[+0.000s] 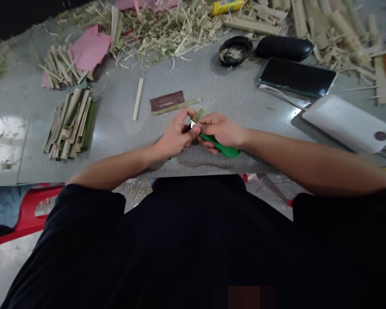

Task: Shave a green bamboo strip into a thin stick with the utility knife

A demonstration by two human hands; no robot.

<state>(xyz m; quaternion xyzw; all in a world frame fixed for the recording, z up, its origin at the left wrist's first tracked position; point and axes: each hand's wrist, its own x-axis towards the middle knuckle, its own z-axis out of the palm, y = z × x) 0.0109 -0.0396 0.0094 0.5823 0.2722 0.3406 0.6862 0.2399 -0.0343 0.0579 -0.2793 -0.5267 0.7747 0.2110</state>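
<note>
My right hand (221, 131) is closed around a green-handled knife (228, 150), whose short bright blade points toward my left hand. My left hand (176, 134) is closed at the blade end, pinching a short greenish strip (198, 114) that looks like split bamboo. The strip's upper end sticks out between both hands; its lower part is hidden by fingers. Just beyond the hands lie a dark brown flat rectangular piece (166, 101) and a longer thin strip (177, 106) along its near edge. A pale strip (137, 99) rests apart to the left.
Bundled strips (69, 124) and pink paper (90, 47) are at left. Shavings (167, 32) cover the back. Toward the right are a black bowl (227, 60), dark case (284, 47), phone (297, 76) and white power bank (350, 122). The table's near edge runs before my body.
</note>
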